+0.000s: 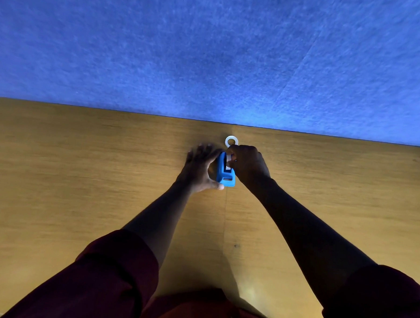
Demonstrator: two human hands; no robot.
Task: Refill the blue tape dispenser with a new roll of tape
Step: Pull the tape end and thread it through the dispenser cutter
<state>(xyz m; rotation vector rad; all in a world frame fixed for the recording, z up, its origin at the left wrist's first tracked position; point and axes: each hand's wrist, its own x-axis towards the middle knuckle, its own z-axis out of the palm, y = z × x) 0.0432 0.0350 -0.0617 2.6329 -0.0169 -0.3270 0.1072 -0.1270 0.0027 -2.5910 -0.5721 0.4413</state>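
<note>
1. Your left grip (200, 166) braces the dispenser (225, 170) mid-desk (81, 176); right grip (248, 164) pinches tape inside it.
2. Ring (231, 141) lies just beyond.
3. Risk: pulling sideways could tip the dispenser.

Bright blue plastic tape dispenser (224, 170), white strip of tape (228, 162) showing along its top. White ring-shaped tape core (231, 141), desk colour visible through its hole. Yellow-brown wooden desk (81, 176), faint horizontal grain, thin dark seam. Mottled blue felt wall panel (210, 49). Dark maroon rolled sleeves (115, 270).
</note>
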